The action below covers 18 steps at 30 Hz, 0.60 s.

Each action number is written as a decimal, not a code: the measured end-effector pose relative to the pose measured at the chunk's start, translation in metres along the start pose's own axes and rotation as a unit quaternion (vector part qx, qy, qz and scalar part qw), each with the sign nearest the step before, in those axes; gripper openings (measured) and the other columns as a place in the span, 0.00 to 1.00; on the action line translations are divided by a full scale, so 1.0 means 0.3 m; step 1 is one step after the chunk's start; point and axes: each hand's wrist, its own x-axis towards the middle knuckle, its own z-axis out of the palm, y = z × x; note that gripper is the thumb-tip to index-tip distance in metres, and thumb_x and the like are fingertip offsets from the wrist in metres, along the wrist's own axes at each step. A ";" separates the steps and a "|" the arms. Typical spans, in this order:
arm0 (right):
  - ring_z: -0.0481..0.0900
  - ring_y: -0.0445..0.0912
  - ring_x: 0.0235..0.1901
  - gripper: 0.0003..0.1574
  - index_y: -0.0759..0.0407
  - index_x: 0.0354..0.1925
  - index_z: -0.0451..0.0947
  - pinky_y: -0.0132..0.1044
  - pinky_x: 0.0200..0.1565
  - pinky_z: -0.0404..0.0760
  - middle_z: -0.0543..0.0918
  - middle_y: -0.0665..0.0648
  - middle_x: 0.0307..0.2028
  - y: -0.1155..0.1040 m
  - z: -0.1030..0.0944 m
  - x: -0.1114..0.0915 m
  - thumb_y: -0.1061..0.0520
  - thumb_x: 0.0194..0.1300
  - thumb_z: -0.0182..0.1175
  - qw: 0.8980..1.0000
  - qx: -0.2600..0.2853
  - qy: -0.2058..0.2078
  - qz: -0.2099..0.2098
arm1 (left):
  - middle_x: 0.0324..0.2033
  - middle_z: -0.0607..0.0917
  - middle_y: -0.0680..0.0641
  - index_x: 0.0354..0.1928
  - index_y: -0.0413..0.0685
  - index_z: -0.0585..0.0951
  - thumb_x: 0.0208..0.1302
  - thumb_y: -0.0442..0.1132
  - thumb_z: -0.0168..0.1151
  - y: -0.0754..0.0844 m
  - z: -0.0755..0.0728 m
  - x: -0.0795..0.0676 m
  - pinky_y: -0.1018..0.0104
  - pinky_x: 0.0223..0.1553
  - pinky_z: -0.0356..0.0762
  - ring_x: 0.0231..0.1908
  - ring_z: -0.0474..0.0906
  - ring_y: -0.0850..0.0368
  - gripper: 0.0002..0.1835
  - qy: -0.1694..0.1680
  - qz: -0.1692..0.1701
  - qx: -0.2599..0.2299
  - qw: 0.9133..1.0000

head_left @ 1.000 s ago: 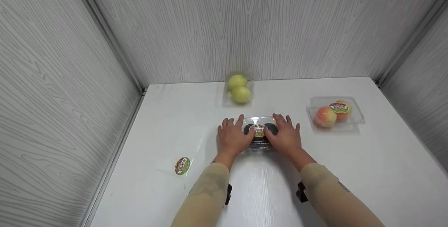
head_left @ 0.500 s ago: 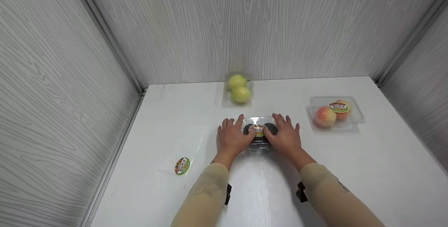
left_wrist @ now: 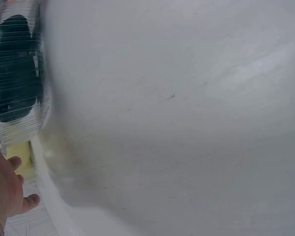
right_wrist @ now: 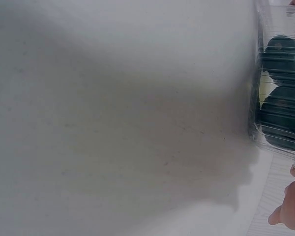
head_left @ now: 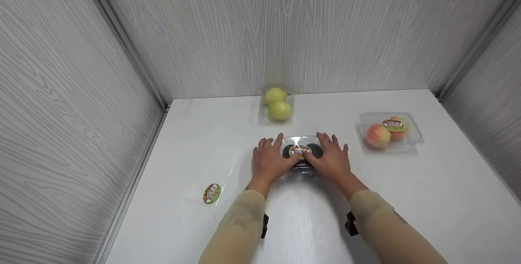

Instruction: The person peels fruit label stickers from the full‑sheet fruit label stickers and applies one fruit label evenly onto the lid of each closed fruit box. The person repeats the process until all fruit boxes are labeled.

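Note:
A clear plastic clamshell box sits on the white table with dark green, round fruits inside. A round, colourful sticker is on its lid. My left hand lies along the box's left side, its thumb pressing the sticker's lower edge. Opposite it, my right hand mirrors this pose, with its thumb on the sticker too. The other fingers spread out beside the box. In the left wrist view the ribbed wall of the box shows, and the fruit appears through it in the right wrist view.
Behind the box stands a clear container with yellow-green fruits. To the right, a lidded clear box holds peach-like fruits and bears a sticker. A transparent sheet with another sticker lies at left. Grey wood-grain panels enclose the table.
Both thumbs have slid slightly down over the sticker, uncovering more of its upper part. The hands and the box otherwise keep their places.

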 end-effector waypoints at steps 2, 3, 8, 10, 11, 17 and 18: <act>0.54 0.66 0.80 0.58 0.58 0.81 0.61 0.77 0.73 0.44 0.66 0.65 0.78 -0.001 -0.001 -0.001 0.27 0.68 0.60 1.000 0.002 0.000 0.000 | 0.67 0.80 0.41 0.80 0.58 0.70 0.59 0.81 0.56 0.000 0.000 0.000 0.41 0.66 0.70 0.70 0.69 0.41 0.53 0.000 0.000 0.000 1.000; 0.54 0.66 0.80 0.58 0.58 0.81 0.61 0.77 0.73 0.44 0.66 0.65 0.78 -0.001 -0.002 -0.001 0.27 0.68 0.60 1.000 0.002 0.000 0.000 | 0.67 0.80 0.41 0.80 0.58 0.70 0.58 0.82 0.56 0.000 0.000 -0.001 0.41 0.66 0.70 0.70 0.70 0.41 0.54 0.001 0.001 0.000 1.000; 0.54 0.66 0.80 0.58 0.58 0.81 0.61 0.77 0.73 0.44 0.66 0.65 0.78 -0.001 -0.003 -0.002 0.28 0.68 0.61 1.000 -0.002 -0.003 0.001 | 0.67 0.80 0.42 0.80 0.58 0.70 0.57 0.83 0.57 0.002 0.001 -0.002 0.41 0.67 0.69 0.70 0.70 0.41 0.55 0.003 0.000 -0.007 1.000; 0.54 0.66 0.80 0.57 0.58 0.81 0.61 0.77 0.73 0.44 0.66 0.65 0.78 -0.002 -0.003 -0.001 0.29 0.68 0.61 1.000 -0.002 -0.005 0.003 | 0.67 0.79 0.42 0.80 0.58 0.70 0.57 0.83 0.57 0.002 0.003 -0.001 0.41 0.68 0.68 0.70 0.69 0.42 0.55 -0.002 -0.003 -0.009 1.000; 0.54 0.66 0.80 0.57 0.58 0.81 0.61 0.77 0.73 0.44 0.66 0.66 0.78 -0.002 -0.004 -0.001 0.29 0.68 0.61 1.000 -0.001 -0.006 0.004 | 0.67 0.79 0.42 0.80 0.58 0.70 0.56 0.83 0.57 0.001 0.003 -0.001 0.41 0.68 0.68 0.70 0.69 0.41 0.55 -0.002 -0.004 -0.010 1.000; 0.54 0.66 0.80 0.53 0.59 0.81 0.61 0.75 0.74 0.43 0.65 0.67 0.78 -0.003 -0.004 -0.002 0.33 0.69 0.59 1.000 0.006 -0.007 0.003 | 0.68 0.79 0.42 0.80 0.59 0.69 0.56 0.83 0.58 -0.003 0.008 0.005 0.39 0.69 0.66 0.71 0.68 0.41 0.56 -0.006 -0.006 -0.003 1.000; 0.54 0.66 0.80 0.52 0.59 0.81 0.61 0.75 0.74 0.43 0.64 0.67 0.78 -0.002 -0.004 -0.002 0.34 0.70 0.58 1.000 0.005 -0.006 0.003 | 0.68 0.79 0.42 0.80 0.59 0.69 0.57 0.81 0.58 -0.003 0.008 0.005 0.38 0.69 0.66 0.72 0.68 0.41 0.55 -0.003 -0.005 -0.004 1.000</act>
